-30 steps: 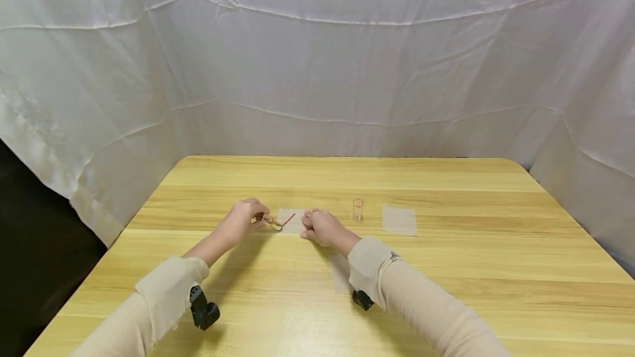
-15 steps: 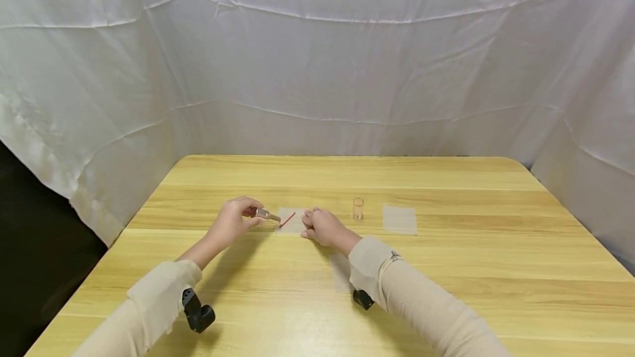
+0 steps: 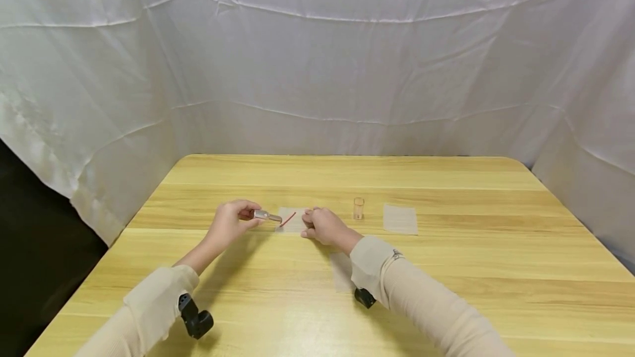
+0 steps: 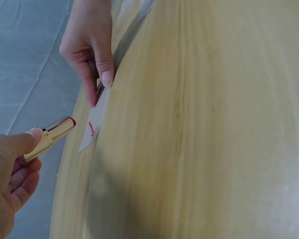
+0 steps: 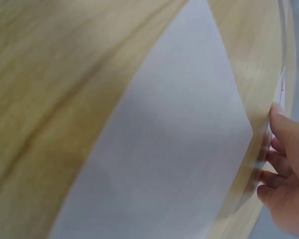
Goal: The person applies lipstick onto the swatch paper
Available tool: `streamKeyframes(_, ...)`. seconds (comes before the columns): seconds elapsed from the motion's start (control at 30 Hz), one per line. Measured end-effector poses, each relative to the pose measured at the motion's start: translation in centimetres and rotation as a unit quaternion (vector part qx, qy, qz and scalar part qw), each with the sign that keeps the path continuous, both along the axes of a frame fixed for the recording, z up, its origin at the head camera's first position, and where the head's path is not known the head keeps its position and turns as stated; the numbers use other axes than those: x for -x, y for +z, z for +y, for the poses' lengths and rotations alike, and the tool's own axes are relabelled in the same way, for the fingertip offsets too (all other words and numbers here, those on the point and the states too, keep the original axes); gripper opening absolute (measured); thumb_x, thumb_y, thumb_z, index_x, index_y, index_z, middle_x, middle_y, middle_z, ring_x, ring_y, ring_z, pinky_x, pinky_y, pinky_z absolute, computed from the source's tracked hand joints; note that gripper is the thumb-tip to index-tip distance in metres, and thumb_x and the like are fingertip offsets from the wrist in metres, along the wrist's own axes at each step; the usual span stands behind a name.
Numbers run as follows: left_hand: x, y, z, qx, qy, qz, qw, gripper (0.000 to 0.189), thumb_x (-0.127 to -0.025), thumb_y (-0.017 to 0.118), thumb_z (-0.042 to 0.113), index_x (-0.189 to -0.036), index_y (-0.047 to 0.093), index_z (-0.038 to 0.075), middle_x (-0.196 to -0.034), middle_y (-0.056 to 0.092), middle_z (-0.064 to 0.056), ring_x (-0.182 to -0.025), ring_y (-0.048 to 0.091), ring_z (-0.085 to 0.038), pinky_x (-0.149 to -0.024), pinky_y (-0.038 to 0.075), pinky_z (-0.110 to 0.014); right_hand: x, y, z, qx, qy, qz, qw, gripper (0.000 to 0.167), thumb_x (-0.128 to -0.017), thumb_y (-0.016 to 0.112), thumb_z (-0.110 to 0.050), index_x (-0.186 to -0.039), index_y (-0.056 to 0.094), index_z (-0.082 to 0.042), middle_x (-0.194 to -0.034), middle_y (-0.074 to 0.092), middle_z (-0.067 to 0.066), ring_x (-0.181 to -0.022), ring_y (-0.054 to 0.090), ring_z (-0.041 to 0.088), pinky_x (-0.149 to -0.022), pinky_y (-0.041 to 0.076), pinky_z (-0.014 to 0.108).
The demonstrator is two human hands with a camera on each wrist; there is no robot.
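Observation:
My left hand (image 3: 233,218) grips a lipstick (image 3: 268,215) with a gold base between thumb and fingers, its red tip pointing right. In the left wrist view the lipstick (image 4: 60,130) is held apart from the paper, near its end. A red line (image 3: 288,220) slants across the left part of this small white paper (image 3: 294,227). On the paper's right side, my right hand (image 3: 323,227) presses down with thumb and index fingertips; the other fingers bend loosely underneath. In the right wrist view, the right hand (image 5: 291,164) is seen at the edge, partly cut off.
Right of my right hand stands a small clear cap (image 3: 359,209). Another white paper (image 3: 401,220) lies farther right. A third paper (image 3: 341,272) lies nearer, partly under my right forearm. All rest on a wooden table (image 3: 278,302), with a pale curtain (image 3: 317,70) behind.
My left hand has drawn the lipstick back to the left, off the lower end of the red line, and turned it slightly. The right hand stays in place on the paper.

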State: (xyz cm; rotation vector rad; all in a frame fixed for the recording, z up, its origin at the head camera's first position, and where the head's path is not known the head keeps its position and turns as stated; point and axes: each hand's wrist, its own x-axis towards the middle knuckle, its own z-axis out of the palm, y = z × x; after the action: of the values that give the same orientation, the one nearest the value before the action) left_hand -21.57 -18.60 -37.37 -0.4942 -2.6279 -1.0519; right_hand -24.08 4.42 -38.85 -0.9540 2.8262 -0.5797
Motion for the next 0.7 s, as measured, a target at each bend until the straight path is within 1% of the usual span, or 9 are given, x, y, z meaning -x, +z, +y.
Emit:
streamKeyframes(0.07, -0.15, -0.12, 0.06, -0.003, 0.0, -0.003, 1.0, 0.021, -0.073, 0.074, -0.002, -0.092, 0.067, -0.007, -0.089, 0.069, -0.021, -0.075, 0.067, -0.027, -0.066, 0.057, -0.029, 0.08, -0.06, -0.03, -0.001, 0.0, -0.002, 1.0, 0.042, -0.088, 0.063, -0.02, -0.062, 0.03, -0.01, -0.11, 0.062, 0.024, -0.123, 0.049, 0.032, -0.099, 0.044, 0.034)
streamKeyframes(0.13, -0.3, -0.22, 0.14, -0.003, 0.001, -0.004, 1.0, 0.021, -0.073, 0.074, -0.002, -0.092, 0.067, -0.007, -0.09, 0.068, -0.021, -0.076, 0.067, -0.027, -0.067, 0.057, -0.029, 0.15, -0.13, -0.06, 0.002, -0.001, -0.001, 1.0, 0.042, -0.087, 0.063, -0.021, -0.062, 0.031, -0.01, -0.123, 0.058, 0.022, -0.126, 0.047, 0.031, -0.104, 0.041, 0.038)
streamKeyframes(0.33, -0.56, -0.17, 0.49, -0.008, 0.009, -0.007, 0.9999, 0.022, -0.074, 0.074, 0.0, -0.094, 0.067, -0.005, -0.091, 0.069, -0.019, -0.077, 0.067, -0.027, -0.068, 0.057, -0.031, 0.19, -0.32, -0.11, 0.003, -0.01, -0.002, 0.9999, 0.041, -0.087, 0.064, -0.023, -0.062, 0.034, -0.008, -0.134, 0.049, 0.021, -0.128, 0.044, 0.033, -0.098, 0.046, 0.038)
streamKeyframes(0.4, -0.6, -0.1, 0.61, -0.012, 0.009, -0.01, 0.9998, 0.023, -0.074, 0.074, -0.001, -0.095, 0.067, -0.005, -0.091, 0.069, -0.019, -0.077, 0.068, -0.027, -0.068, 0.057, -0.031, 0.18, -0.33, -0.14, 0.004, -0.013, -0.008, 0.9999, 0.037, -0.087, 0.063, -0.023, -0.066, 0.04, -0.004, -0.137, 0.047, 0.022, -0.129, 0.043, 0.035, -0.091, 0.047, 0.038)
streamKeyframes(0.43, -0.62, -0.06, 0.69, -0.013, 0.01, -0.012, 0.9998, 0.023, -0.074, 0.074, 0.0, -0.095, 0.067, -0.005, -0.091, 0.069, -0.019, -0.077, 0.068, -0.027, -0.069, 0.057, -0.03, 0.16, -0.34, -0.14, 0.004, -0.016, -0.01, 0.9998, 0.032, -0.087, 0.064, -0.023, -0.071, 0.049, 0.0, -0.137, 0.046, 0.022, -0.129, 0.042, 0.035, -0.096, 0.046, 0.038)
streamKeyframes(0.5, -0.68, 0.0, 0.8, -0.012, 0.01, -0.017, 0.9997, 0.023, -0.074, 0.074, 0.0, -0.095, 0.067, -0.005, -0.091, 0.069, -0.019, -0.078, 0.068, -0.027, -0.068, 0.057, -0.03, 0.15, -0.35, -0.12, 0.005, -0.022, -0.015, 0.9996, 0.03, -0.087, 0.064, -0.024, -0.093, 0.06, 0.006, -0.139, 0.044, 0.022, -0.129, 0.041, 0.036, -0.103, 0.042, 0.04)
streamKeyframes(0.57, -0.76, 0.05, 0.9, -0.013, 0.011, -0.023, 0.9996, 0.023, -0.074, 0.074, 0.0, -0.095, 0.067, -0.005, -0.091, 0.069, -0.019, -0.078, 0.068, -0.027, -0.068, 0.057, -0.03, 0.15, -0.35, -0.09, 0.009, -0.027, -0.022, 0.9993, 0.043, -0.086, 0.064, -0.023, -0.118, 0.058, 0.005, -0.14, 0.042, 0.022, -0.13, 0.04, 0.036, -0.104, 0.041, 0.04)
streamKeyframes(0.6, -0.8, 0.05, 0.93, -0.014, 0.012, -0.026, 0.9995, 0.023, -0.074, 0.074, 0.0, -0.096, 0.067, -0.005, -0.091, 0.069, -0.019, -0.078, 0.068, -0.027, -0.068, 0.057, -0.029, 0.16, -0.35, -0.08, 0.01, -0.03, -0.025, 0.9992, 0.049, -0.086, 0.064, -0.024, -0.125, 0.054, 0.004, -0.14, 0.042, 0.022, -0.13, 0.04, 0.036, -0.106, 0.038, 0.04)
streamKeyframes(0.7, -0.82, 0.04, 0.99, -0.018, 0.011, -0.03, 0.9993, 0.023, -0.074, 0.074, -0.001, -0.095, 0.067, -0.006, -0.091, 0.069, -0.019, -0.077, 0.068, -0.027, -0.067, 0.057, -0.028, 0.21, -0.31, 0.0, 0.011, -0.033, -0.031, 0.9989, 0.054, -0.086, 0.065, -0.025, -0.131, 0.048, 0.001, -0.141, 0.041, 0.021, -0.131, 0.039, 0.034, -0.107, 0.036, 0.04)
